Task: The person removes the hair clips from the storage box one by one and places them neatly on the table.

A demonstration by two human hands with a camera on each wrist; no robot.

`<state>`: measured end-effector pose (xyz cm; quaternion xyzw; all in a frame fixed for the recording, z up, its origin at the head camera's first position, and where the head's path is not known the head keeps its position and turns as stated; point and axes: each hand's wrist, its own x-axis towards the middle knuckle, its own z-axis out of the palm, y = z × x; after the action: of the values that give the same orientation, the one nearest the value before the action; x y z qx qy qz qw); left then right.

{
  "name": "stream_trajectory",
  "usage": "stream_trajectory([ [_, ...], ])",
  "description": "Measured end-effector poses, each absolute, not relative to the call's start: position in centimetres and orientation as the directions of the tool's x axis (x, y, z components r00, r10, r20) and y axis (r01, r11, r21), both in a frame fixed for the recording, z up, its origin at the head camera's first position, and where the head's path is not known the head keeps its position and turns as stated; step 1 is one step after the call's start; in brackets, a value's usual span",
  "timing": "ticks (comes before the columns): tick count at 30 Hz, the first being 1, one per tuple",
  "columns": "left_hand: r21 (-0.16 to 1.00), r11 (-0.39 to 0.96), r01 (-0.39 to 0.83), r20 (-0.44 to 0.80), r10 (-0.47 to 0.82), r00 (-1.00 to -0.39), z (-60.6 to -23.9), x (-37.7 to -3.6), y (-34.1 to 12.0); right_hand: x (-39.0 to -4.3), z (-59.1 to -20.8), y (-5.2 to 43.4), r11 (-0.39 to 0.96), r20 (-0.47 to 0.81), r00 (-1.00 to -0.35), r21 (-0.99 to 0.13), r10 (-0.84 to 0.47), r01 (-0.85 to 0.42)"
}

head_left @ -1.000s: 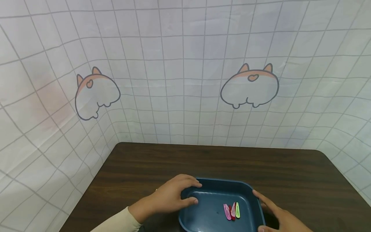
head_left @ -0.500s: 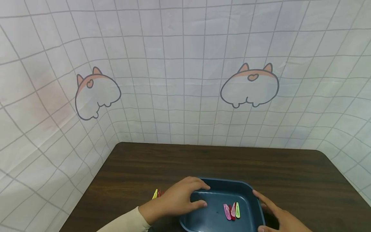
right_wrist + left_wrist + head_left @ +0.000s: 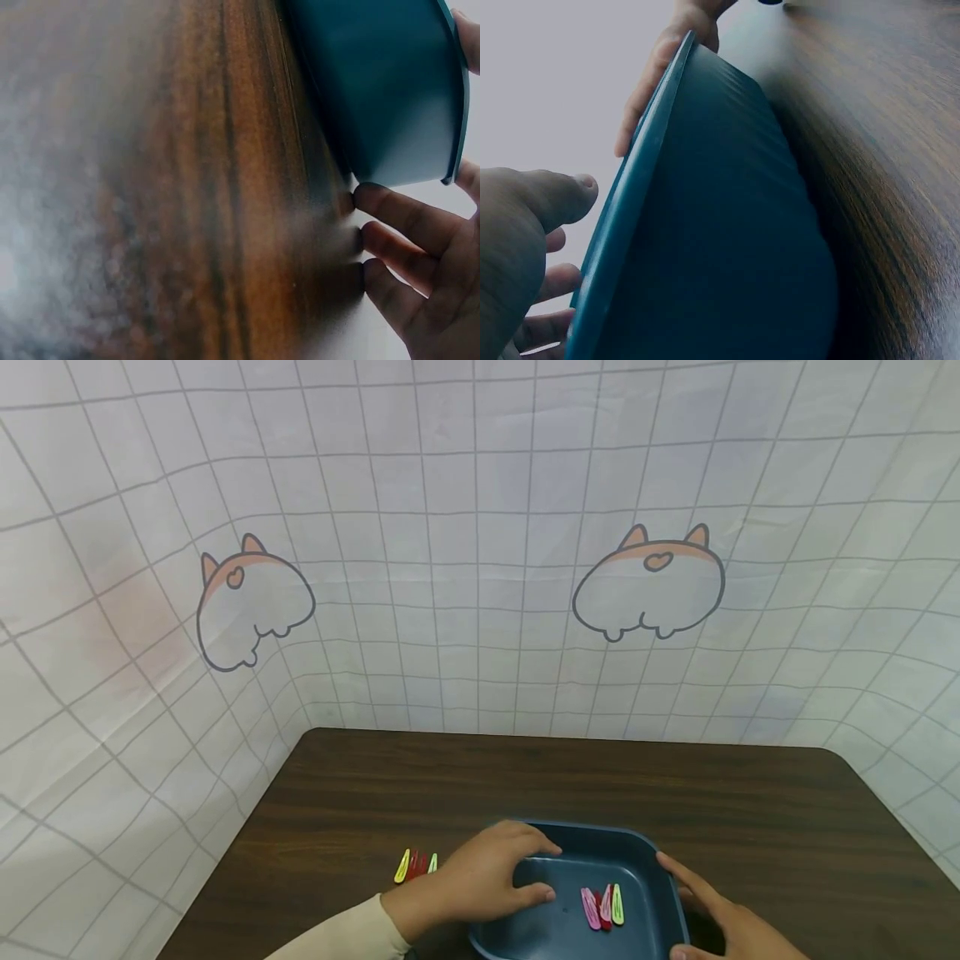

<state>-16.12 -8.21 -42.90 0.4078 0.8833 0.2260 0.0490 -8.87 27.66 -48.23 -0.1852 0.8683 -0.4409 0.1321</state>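
Head view: the blue tray [image 3: 651,852] has slid right along the bench [image 3: 750,810], uncovering hair clips [image 3: 415,864] beside the three clips inside [image 3: 602,907]. The left hand [image 3: 480,877] curls over its left rim; the right hand [image 3: 731,922] lies flat against the right side.

Left wrist view: the thumb [image 3: 551,199] hooks the rim.

Right wrist view: straight fingers [image 3: 405,217] touch the wall.

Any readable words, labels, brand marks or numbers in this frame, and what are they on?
None. The blue tray, the hair clips inside it, the clips on the table and the dark wooden table show no print. The backdrop cloth bears only a grid and cartoon animal drawings, no lettering. Both wrist views show no text either.
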Motion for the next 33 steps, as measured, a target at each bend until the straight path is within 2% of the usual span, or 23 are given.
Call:
stream_trajectory([
  [17,0.380,0.581,0.720,0.087,0.752,-0.653,-43.6,-15.9,-5.6,-9.1,-48.5,28.0,0.566,-0.070,-0.893,-0.795,-0.445,-0.220],
  [23,0.322,0.611,0.723,0.103,0.737,-0.668,-44.3,-15.7,-4.7,-9.2,-48.7,28.0,0.571,-0.072,-0.892,-0.791,-0.447,-0.222],
  [33,0.296,0.636,0.713,0.092,0.724,-0.684,-44.8,-15.3,-3.5,-9.2,-48.7,27.9,0.587,-0.079,-0.895,-0.780,-0.438,-0.218],
])
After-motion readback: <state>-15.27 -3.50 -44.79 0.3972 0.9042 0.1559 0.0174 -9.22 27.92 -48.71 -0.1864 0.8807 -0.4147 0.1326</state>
